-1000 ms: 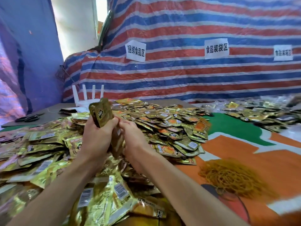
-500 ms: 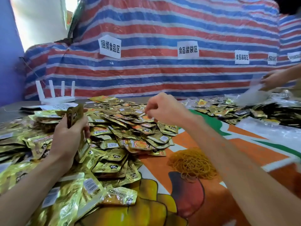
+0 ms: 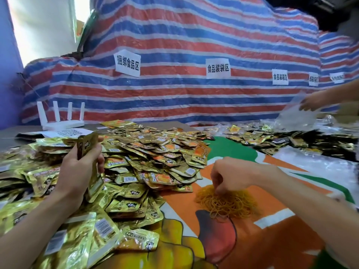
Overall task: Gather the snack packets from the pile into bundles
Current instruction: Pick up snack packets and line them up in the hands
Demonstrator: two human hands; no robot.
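A big pile of gold and orange snack packets (image 3: pixel 147 152) covers the left and middle of the table. My left hand (image 3: pixel 77 171) grips an upright stack of packets (image 3: pixel 87 148) above the pile's left side. My right hand (image 3: pixel 231 175) reaches down into a heap of yellow rubber bands (image 3: pixel 227 202) to the right of the pile, its fingertips curled among the bands. Whether it has a band pinched I cannot tell.
A second spread of packets (image 3: pixel 291 138) lies at the far right, where another person's hand (image 3: pixel 314 100) handles a clear plastic bag (image 3: pixel 295 117). A white router (image 3: pixel 62 121) stands at the back left. A striped tarp (image 3: pixel 184 55) with paper signs closes the back.
My right hand let go of the stack, swung right and dropped onto the rubber bands. My left hand keeps the stack upright. The view turned right.
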